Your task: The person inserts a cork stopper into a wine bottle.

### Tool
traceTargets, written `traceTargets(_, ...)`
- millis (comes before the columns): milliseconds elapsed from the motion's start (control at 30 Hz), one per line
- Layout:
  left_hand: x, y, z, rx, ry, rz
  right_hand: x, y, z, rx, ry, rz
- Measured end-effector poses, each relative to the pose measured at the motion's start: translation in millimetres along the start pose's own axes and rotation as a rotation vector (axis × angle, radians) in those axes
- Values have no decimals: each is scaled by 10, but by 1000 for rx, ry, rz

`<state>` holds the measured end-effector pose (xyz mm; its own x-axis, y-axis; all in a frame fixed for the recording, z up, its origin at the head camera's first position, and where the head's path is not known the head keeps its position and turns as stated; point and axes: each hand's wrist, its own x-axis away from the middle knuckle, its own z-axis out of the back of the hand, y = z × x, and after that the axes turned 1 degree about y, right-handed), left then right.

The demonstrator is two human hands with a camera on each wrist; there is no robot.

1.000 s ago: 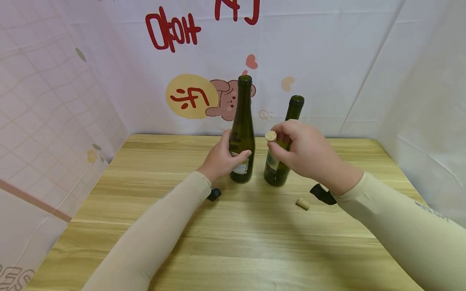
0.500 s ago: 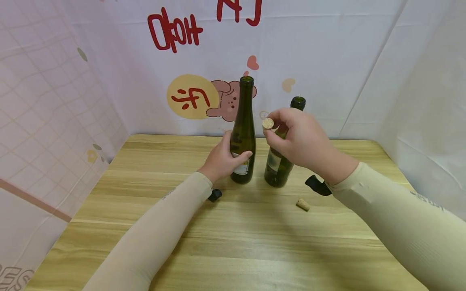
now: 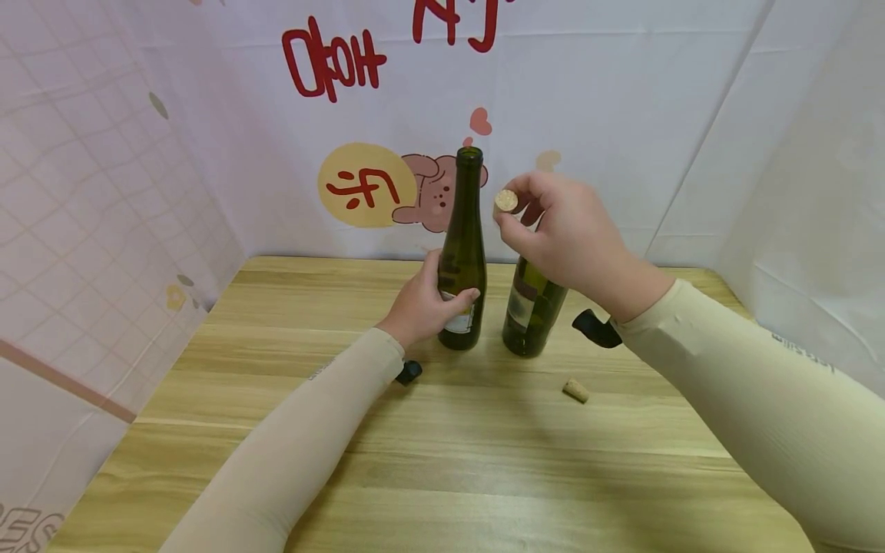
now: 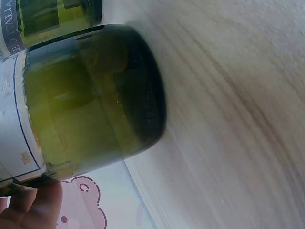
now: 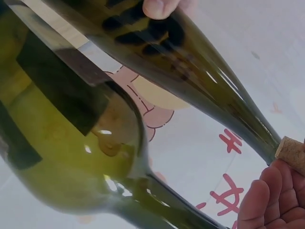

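Left hand (image 3: 423, 307) snug around a green bottle (image 3: 466, 244), right hand (image 3: 568, 230) with a cork (image 3: 506, 202) in its pinch.

White-labelled bottle (image 3: 465, 230): dark green, thin blue line edging its label (image 4: 9, 119). Second bottle (image 3: 548, 311), right of it: also green, dark-and-pale label (image 3: 520, 306). Upper cork (image 3: 507, 201), right of white-labelled bottle's neck: pale tan, speckled end. Lower cork (image 3: 575, 390), front-right of its base: tan. Sleeves (image 3: 318, 422), either side of it: cream, dark lettering. Table (image 3: 442, 476) under it: yellowish-brown wood grain. Backdrop (image 3: 608, 92) behind it: white, red characters (image 3: 332, 60), pink bear (image 3: 432, 193), yellow circle (image 3: 366, 211).
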<state>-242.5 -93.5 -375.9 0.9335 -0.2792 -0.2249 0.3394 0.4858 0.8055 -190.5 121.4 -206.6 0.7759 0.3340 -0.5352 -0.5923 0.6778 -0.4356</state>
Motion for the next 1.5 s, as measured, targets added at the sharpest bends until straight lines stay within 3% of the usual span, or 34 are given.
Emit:
traceTargets(633,-2,27,16,-21,-10,23,-330,-100,81,-5,20,-63)
traceTargets(1500,8,22,36,-18,-25,6,-491,-153,97,-45,79,-68)
